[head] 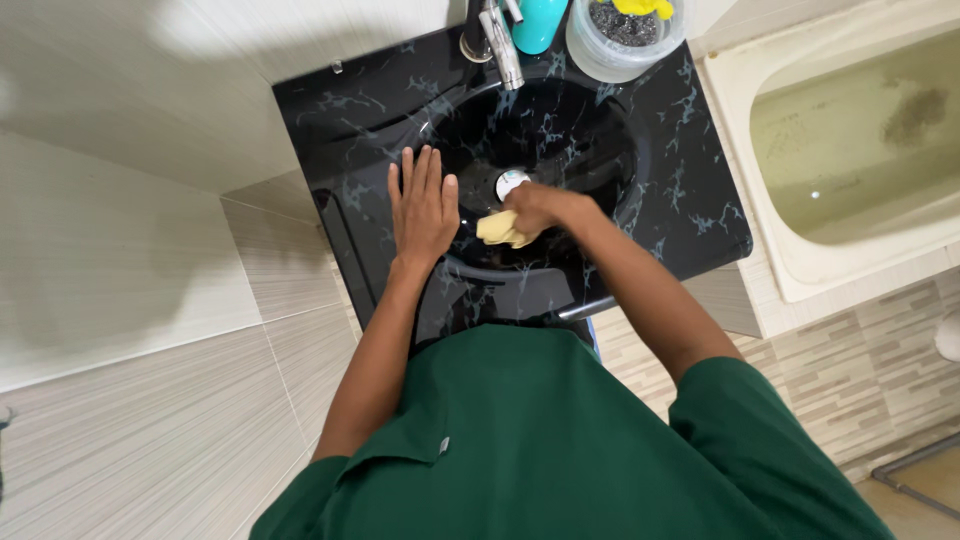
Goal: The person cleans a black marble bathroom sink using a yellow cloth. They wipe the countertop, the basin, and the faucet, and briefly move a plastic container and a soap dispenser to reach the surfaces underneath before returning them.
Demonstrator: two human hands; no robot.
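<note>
Right hand (pixel 533 207) clamped on soft pale-yellow cloth wad (pixel 497 229), frame centre; left hand (pixel 423 207) flat, fingers apart, on glossy black marbled basin (pixel 660 190) (prob. light, limp; pinch the bunched part).

black marbled sink top (pixel 690 190) | on its back edge: clear plastic tub (pixel 610 50), teal bottle (pixel 537 22), chrome tap (pixel 500 45)

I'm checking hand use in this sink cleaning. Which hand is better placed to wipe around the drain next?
Probably the right hand: it already grips the yellow cloth inside the basin, just beside the drain. The left hand lies flat and empty on the black sink rim.
</note>
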